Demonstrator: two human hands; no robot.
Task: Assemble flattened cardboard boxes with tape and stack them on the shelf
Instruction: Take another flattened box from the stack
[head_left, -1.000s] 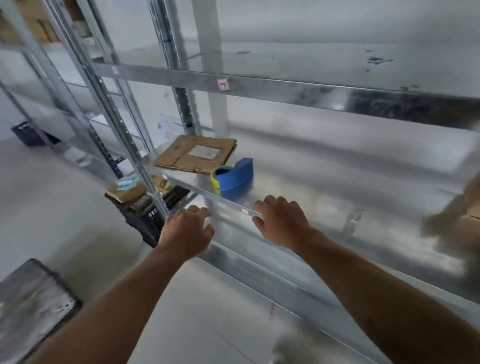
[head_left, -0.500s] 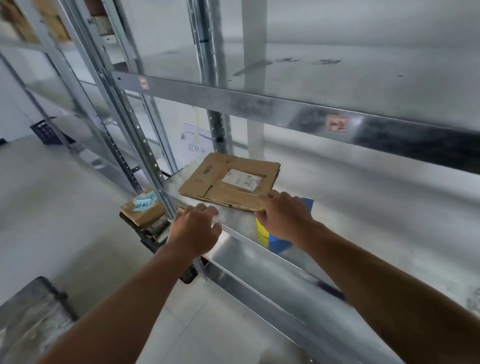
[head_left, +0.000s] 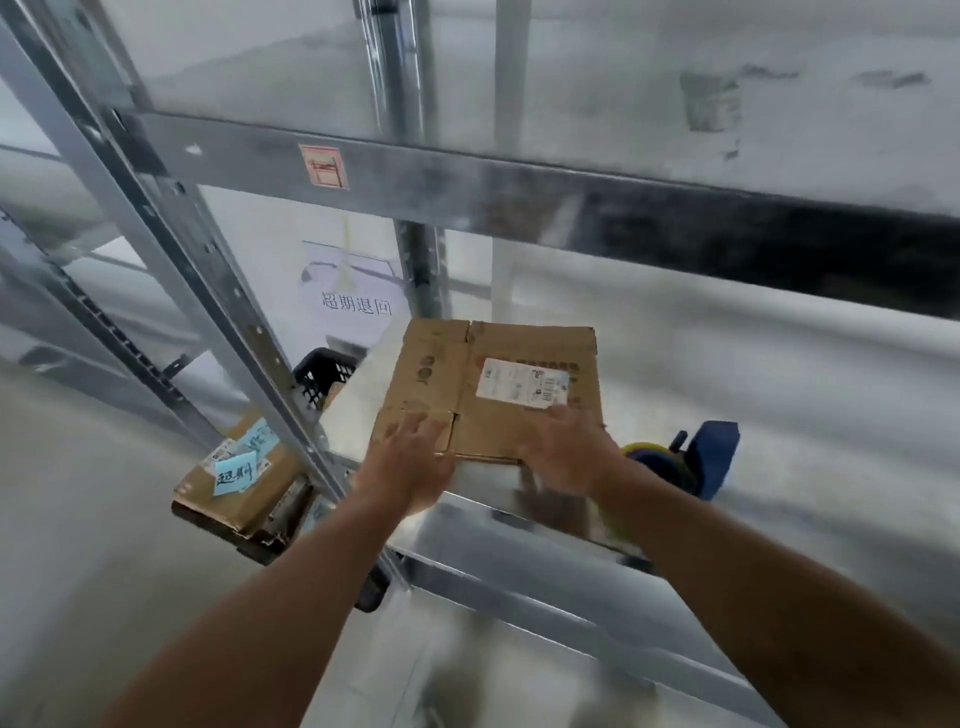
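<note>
Both hands are now landing on the flattened cardboard box (head_left: 483, 384); half a second ago the left hand (head_left: 410, 465) was hanging short of it. The box is lying flat on the shelf (head_left: 545, 525), straight ahead of both palms, its wider side running left to right. The left is pressing spread, fairly straight fingers on the near left corner. The right hand (head_left: 566, 457) is blurring over the near right edge, so I cannot tell its hold. The brown board is showing creases and a white label, facing up

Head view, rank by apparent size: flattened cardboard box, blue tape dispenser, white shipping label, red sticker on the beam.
1. flattened cardboard box
2. blue tape dispenser, partly hidden, so its lead over the label is unsure
3. white shipping label
4. red sticker
</note>
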